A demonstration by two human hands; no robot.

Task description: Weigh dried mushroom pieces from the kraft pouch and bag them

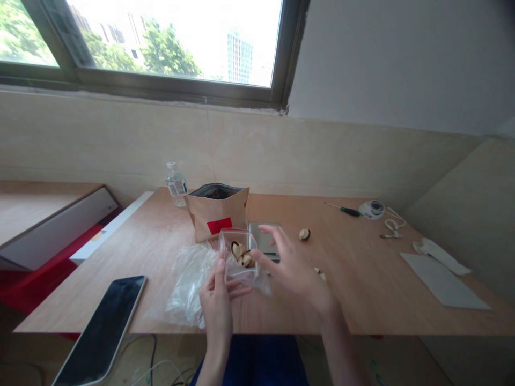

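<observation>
My left hand [217, 300] holds a small clear zip bag [237, 274] upright, its thumb at the left side and fingers beneath. Several pale, dark-edged pieces [242, 255] lie inside; I cannot tell their exact kind. To the right of the bag is my right hand [295, 271], slightly blurred, with fingers spread and nothing seen in them; its fingertips are close to the bag's edge. Behind the hands stands an open brown paper pouch [220, 212] with a red label. A flat grey device, like a small scale [264, 230], is partly hidden by the right hand.
Crumpled clear plastic bags [189, 289] lie left of the hands. Loose pale pieces rest at right, one dark-sided piece [304, 234] farther back. Around them are a phone [104, 327], a bottle [176, 185], a screwdriver [349, 211], a white camera [372, 209] and a grey sheet [442, 281].
</observation>
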